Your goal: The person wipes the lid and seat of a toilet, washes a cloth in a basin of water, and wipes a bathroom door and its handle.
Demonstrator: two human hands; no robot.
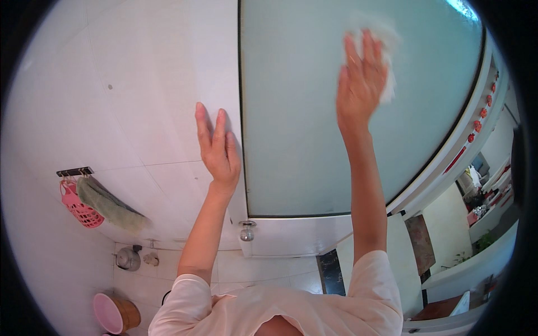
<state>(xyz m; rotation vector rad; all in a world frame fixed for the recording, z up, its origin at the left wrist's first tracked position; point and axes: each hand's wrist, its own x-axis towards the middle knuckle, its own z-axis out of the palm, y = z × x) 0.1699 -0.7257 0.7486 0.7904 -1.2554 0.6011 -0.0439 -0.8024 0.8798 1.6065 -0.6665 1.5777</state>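
Note:
A frosted glass panel (294, 126) with a dark seal stands in a white door (216, 54) before me. High on the glass, my right hand (362, 80) presses a white cloth (388, 86) flat against it; the fingers and the cloth are blurred, and the palm hides part of the cloth. My left hand (218, 145) lies with fingers spread on the white frame, left of the glass edge, and holds nothing. Below it, a round door knob (247, 232) sticks out near the glass's lower left corner.
A pink perforated basket (82, 208) and a green towel (109, 206) hang from a hook rail (75, 171) at left. A kettle (127, 258) and a bucket (126, 314) stand on the floor. At right, a curved-looking door frame (437, 176) borders another room.

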